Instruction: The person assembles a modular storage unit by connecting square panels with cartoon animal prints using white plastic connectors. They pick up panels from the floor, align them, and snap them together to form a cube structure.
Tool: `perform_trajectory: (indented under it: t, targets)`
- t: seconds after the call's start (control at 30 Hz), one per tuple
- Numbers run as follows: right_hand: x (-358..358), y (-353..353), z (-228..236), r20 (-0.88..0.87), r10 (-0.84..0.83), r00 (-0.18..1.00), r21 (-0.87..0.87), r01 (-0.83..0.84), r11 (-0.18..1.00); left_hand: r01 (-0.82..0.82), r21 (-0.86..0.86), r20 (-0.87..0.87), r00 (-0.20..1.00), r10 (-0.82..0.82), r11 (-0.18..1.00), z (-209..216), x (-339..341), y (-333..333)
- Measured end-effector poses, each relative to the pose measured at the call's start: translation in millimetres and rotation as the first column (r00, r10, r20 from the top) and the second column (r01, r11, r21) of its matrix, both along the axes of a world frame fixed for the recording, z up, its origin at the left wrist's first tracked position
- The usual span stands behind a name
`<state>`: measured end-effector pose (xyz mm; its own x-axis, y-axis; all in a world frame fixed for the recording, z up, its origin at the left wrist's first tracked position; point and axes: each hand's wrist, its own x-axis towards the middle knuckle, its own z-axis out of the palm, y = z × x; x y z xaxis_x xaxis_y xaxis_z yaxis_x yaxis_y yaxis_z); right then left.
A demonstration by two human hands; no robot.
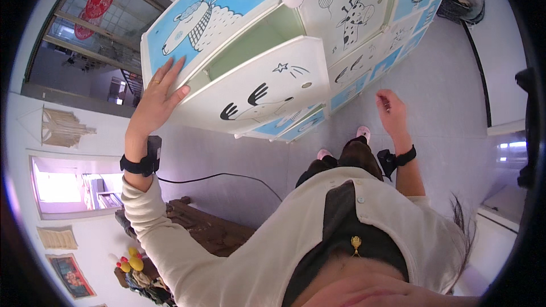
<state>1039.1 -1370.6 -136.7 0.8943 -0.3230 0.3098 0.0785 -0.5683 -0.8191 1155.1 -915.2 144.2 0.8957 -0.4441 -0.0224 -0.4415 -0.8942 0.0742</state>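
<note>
Head view shows the left hand (158, 94) spread flat on the half-open cabinet door (196, 25), right hand (391, 109) loosely curled, empty, closing seemingly unfinished.

A: Count's in: two hands up, left hand (159, 94) and right hand (391, 111), a wristband on each.

B: And one cabinet (273, 40); below it, two pink shoes. One black cable too.

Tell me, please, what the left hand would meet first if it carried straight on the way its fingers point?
The left hand already lies flat on the blue sheep-picture cabinet panel; going on, it would likely slide further along that panel, though depth is unclear.
</note>
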Motion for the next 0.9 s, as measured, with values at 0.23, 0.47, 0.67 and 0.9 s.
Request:
perform_trajectory:
  t: [0.23, 0.47, 0.67, 0.9]
  targets:
    - [-9, 18, -13, -0.123, 0.102, 0.987, 0.042, -0.097, 0.994, -0.054, 0.04, 0.074, 0.996, 0.051, 0.998, -19, 12, 6]
    - [-10, -4, -46, -0.133, 0.185, 0.974, -0.073, -0.195, 0.978, 0.04, 0.056, 0.1, 0.994, -0.045, 0.998, -42, 24, 26]
    - [-43, -52, -56, -0.268, 0.174, 0.947, -0.1, -0.207, 0.973, -0.3, -0.016, 0.362, 0.888, 0.285, 0.954, -27, -1, -18]
    - [-123, -189, -60, -0.293, 0.097, 0.951, -0.142, -0.144, 0.979, 0.068, -0.893, 0.273, 0.867, 0.417, 0.444, -116, -76, -238]
